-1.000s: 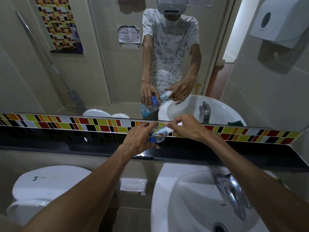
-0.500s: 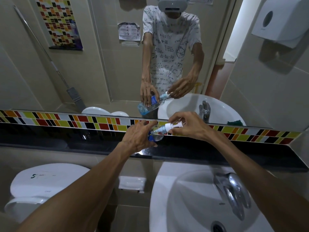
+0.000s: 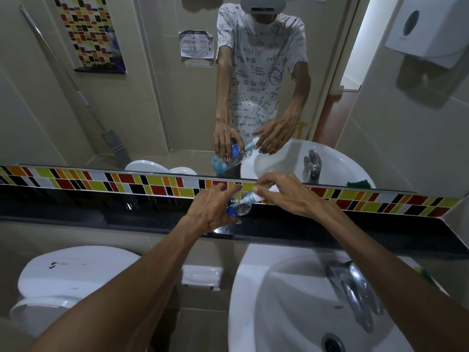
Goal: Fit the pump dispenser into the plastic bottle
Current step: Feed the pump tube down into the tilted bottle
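Bottle (image 3: 240, 208) label (image 3: 230, 209) blue, writing unreadable.

We find the premises to be a small washroom, tiled in beige on walls and floor. Directly below the right hand's fingers (image 3: 256, 190) sits a white wash basin (image 3: 256, 295) with a chrome tap (image 3: 355, 288) and a drain (image 3: 332, 342). Below and to the left of the left hand's fingers (image 3: 229, 190) stands a white toilet (image 3: 66, 278), lid closed. Under the fingers runs a black ledge (image 3: 114, 219); just behind them, a band of multicoloured mosaic tiles (image 3: 142, 185) and a wide wall mirror (image 3: 165, 102). High to the right of the fingers hangs a white wall dispenser (image 3: 426, 29). We note a long-handled cleaning tool (image 3: 111, 143) and a posted notice (image 3: 196, 44) reflected in the mirror.
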